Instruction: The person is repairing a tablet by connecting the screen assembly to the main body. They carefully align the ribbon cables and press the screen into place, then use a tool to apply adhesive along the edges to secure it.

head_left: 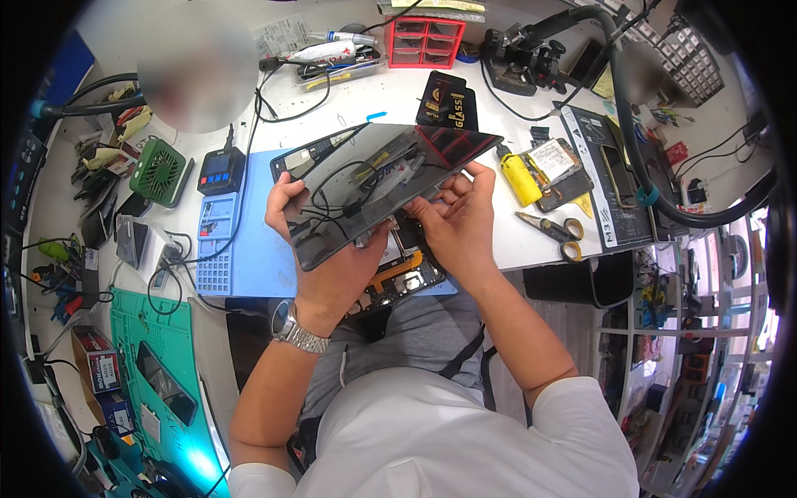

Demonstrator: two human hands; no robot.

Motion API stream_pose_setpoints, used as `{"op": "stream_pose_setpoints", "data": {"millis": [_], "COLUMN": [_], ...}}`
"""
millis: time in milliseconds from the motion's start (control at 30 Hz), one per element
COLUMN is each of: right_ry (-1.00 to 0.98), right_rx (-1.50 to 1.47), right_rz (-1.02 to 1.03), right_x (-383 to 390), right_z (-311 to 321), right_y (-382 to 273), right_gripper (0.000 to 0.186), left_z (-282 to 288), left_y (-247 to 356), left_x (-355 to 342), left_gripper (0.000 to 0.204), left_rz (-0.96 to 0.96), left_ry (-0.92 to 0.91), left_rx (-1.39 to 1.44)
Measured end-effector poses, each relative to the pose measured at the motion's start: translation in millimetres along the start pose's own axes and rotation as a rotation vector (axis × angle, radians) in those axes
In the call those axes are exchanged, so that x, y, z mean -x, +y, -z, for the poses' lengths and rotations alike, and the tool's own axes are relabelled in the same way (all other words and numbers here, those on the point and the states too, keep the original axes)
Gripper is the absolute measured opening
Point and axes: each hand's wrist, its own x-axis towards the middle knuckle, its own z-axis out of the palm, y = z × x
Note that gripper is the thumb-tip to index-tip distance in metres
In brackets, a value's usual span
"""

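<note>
While the left hand [340, 270] is gripping one dark glossy panel [365, 191] at its left edge, the right hand [458, 222] is curling near the lower right edge; whether its fingers are pinching the panel or something beneath, I cannot tell. The panel is slanting above one opened device [423, 280] with one orange ribbon [394, 276]. Black packets [444, 100] are showing gold lettering, one dark mat [631, 222] is bearing white print along its edge, six drawers are filling one red cabinet [426, 43], and one pair of scissors [546, 226] is lying rightward.
</note>
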Motion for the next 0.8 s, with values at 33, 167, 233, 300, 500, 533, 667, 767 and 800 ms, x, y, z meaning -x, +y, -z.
{"op": "stream_pose_setpoints", "data": {"millis": [33,167,233,300,500,533,667,767,800], "right_ry": [0.000,0.004,0.007,0.007,0.008,0.007,0.005,0.009,0.012], "right_rx": [-0.001,0.001,0.010,0.004,0.001,0.001,0.016,-0.001,-0.006], "right_rz": [0.000,-0.007,-0.008,-0.010,-0.014,-0.013,-0.001,-0.004,-0.004], "right_x": [0.0,0.2,-0.3,-0.5,0.3,0.3,0.2,-0.3,0.1], "right_z": [0.0,-0.4,0.0,0.1,-0.4,-0.3,-0.5,-0.4,-1.0], "right_y": [0.3,-1.4,-0.3,-0.2,-0.9,-0.6,-1.2,1.0,-0.3], "right_gripper": [0.080,0.080,0.080,0.080,0.080,0.080,0.080,0.079,0.079], "left_z": [0.0,0.0,-0.2,-0.2,-0.1,-0.1,-0.5,0.1,0.8], "left_y": [0.0,0.7,0.8,0.5,0.6,0.4,0.1,0.5,0.4], "left_x": [-0.1,0.5,0.8,0.7,0.8,0.7,0.8,0.2,0.0], "left_gripper": [0.043,0.044,0.044,0.044,0.043,0.042,0.042,0.044,0.045], "left_rz": [-0.001,0.011,0.022,0.031,0.050,0.046,0.034,0.019,0.016], "left_ry": [0.001,-0.006,-0.006,-0.006,-0.010,-0.009,0.004,0.004,-0.018], "left_rx": [-0.002,0.003,0.014,0.020,0.027,0.025,0.018,-0.003,-0.009]}}
